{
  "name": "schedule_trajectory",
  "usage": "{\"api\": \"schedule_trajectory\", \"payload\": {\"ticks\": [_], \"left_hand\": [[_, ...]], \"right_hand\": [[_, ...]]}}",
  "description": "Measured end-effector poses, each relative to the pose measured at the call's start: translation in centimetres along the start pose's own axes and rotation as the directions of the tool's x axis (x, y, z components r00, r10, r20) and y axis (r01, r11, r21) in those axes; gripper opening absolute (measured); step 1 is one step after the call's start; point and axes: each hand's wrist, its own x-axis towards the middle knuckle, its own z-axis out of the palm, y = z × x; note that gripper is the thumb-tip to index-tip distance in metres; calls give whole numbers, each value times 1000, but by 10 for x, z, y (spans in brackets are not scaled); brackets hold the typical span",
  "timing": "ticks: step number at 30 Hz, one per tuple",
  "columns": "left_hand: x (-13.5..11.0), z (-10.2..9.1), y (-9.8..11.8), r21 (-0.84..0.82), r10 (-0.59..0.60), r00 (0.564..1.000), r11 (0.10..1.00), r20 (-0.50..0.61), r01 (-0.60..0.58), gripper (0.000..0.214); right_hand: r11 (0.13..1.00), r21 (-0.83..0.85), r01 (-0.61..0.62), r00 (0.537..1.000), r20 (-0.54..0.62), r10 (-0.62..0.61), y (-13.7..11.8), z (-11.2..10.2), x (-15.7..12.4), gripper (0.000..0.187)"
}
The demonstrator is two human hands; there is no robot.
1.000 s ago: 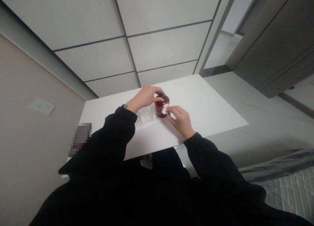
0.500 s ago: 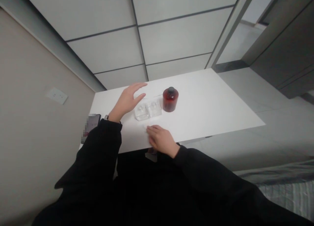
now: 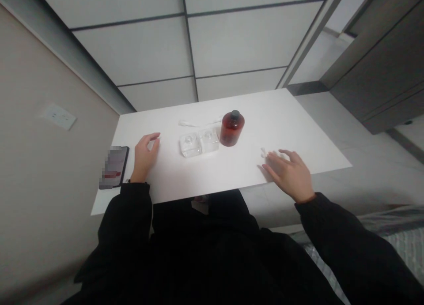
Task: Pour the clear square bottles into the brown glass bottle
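- right hand: fingers spread; white scrap at fingertips, contact unclear.
- left hand: loosely curled, empty, near phone.
- bottle: cap already on; upright on bench, beside clear container, untouched.

The bottle is red, the table white.

From over here I can see a phone lying on the left end of the white table. A white socket is on the left wall. Big pale panels with dark lines stand behind.
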Motion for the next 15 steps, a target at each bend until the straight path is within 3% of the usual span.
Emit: {"api": "schedule_trajectory", "payload": {"ticks": [1, 3, 7, 11, 13, 15], "left_hand": [[-2, 5, -3, -7, -10, 1000, 1000, -4, 10, 38], [-3, 13, -5, -19, -21, 1000, 1000, -4, 21, 39], [-2, 19, -4, -20, -14, 999, 1000, 33, 15, 38], [-4, 18, -5, -7, 1, 999, 1000, 54, -1, 38], [-5, 18, -7, -2, 8, 999, 1000, 46, -7, 38], [-7, 17, -8, 0, 10, 999, 1000, 41, -10, 38]], "right_hand": [[1000, 3, -5, 1000, 4, 5, 2, -1, -5, 50], [999, 51, -3, 1000, 5, 3, -17, 2, -15, 58], [955, 286, 82, 990, 88, -111, -116, 23, -18, 63], [850, 457, 262, 927, 128, -354, -204, 51, 8, 72], [835, 458, 306, 902, 140, -407, -223, 62, 23, 75], [852, 426, 304, 903, 155, -400, -225, 66, 33, 75]]}}
